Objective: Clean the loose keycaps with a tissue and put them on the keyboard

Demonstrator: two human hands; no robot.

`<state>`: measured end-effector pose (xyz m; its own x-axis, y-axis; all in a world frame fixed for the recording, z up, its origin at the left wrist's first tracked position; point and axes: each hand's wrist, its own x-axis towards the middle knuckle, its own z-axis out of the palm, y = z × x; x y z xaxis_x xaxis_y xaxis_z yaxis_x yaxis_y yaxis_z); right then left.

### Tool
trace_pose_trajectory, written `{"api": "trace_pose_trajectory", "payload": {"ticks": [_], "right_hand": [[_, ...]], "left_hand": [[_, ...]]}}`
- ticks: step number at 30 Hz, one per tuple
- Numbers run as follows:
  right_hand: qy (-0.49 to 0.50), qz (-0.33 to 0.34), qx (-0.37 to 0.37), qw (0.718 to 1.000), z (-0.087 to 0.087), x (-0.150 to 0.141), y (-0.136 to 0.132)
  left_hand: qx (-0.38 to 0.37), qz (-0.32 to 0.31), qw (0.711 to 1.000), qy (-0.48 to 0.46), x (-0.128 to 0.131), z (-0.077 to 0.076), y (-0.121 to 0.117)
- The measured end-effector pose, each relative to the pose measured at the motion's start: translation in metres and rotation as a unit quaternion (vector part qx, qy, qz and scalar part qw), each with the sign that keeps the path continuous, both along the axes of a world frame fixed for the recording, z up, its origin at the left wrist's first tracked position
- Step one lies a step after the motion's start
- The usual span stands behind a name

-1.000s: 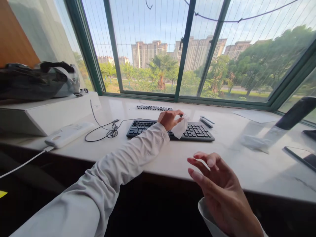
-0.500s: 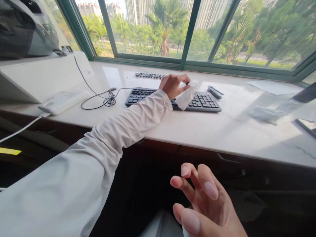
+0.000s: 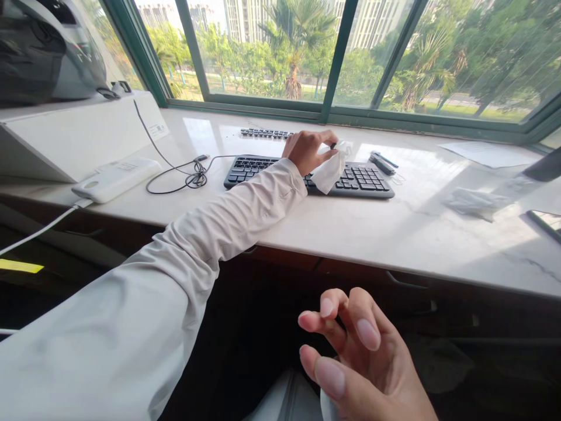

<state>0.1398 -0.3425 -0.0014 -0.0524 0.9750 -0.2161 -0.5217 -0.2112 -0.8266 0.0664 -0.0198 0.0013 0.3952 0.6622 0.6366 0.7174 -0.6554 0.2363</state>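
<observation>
My left hand (image 3: 307, 151) is closed above the middle of a black keyboard (image 3: 372, 186), pinching a small black keycap (image 3: 333, 145) and a white tissue (image 3: 328, 174). The tissue hangs down over the keys. Part of the keyboard is hidden behind that hand and sleeve. Behind it, loose black keycaps (image 3: 263, 134) stand in rows on the table. Low in front of the table edge is my right hand (image 3: 363, 345), its fingers curled but apart, with nothing between them. A bit of something white shows under its thumb.
On the white marbled table (image 3: 350, 234) lie a coiled black cable (image 3: 197, 175), a white power bank (image 3: 118, 180), a dark pen-like tool (image 3: 383, 164), a clear plastic bag (image 3: 477, 203), paper (image 3: 488, 153) and a phone (image 3: 547, 223). A white box (image 3: 87, 131) stands left.
My right hand has shifted slightly left and up. My left hand keeps its place with the keycap and tissue; the whole view has moved a little.
</observation>
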Motion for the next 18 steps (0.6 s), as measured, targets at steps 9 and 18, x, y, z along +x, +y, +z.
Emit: {"api": "trace_pose_trajectory", "payload": {"ticks": [9,18], "right_hand": [[0.002,0.004,0.016,1.0,-0.0058,0.0012,-0.0005],[0.007,0.005,0.002,1.0,-0.0023,-0.0032,0.003]], "left_hand": [[-0.01,0.004,1.0,0.001,-0.0003,0.0001,0.0002],[-0.01,0.001,1.0,0.0,-0.0006,-0.0001,0.0]]}}
